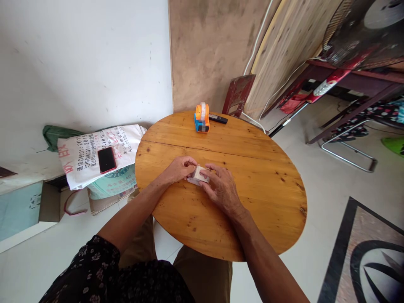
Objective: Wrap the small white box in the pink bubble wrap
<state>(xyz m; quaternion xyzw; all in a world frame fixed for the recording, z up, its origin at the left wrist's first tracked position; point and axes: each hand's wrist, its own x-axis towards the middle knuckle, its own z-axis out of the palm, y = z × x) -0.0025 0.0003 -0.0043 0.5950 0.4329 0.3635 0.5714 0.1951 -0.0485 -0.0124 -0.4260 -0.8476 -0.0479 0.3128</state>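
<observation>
A small white box (200, 174) with reddish print on its top face sits on the round wooden table (252, 181), between my two hands. My left hand (182, 169) is closed in a pinch at the box's left end; whether its fingertips hold the box itself or a flap cannot be made out. My right hand (221, 187) grips the box from the right, thumb on the near side and fingers over the far side and top. Part of the left end is hidden by my fingers.
An orange and blue tape dispenser (202, 118) stands at the table's far edge beside a black remote control (218, 119). Left of the table, a phone (107, 160) lies on white printed sacks (85, 147). A red wooden chair (238, 94) stands behind; a fan (362, 38) is at upper right.
</observation>
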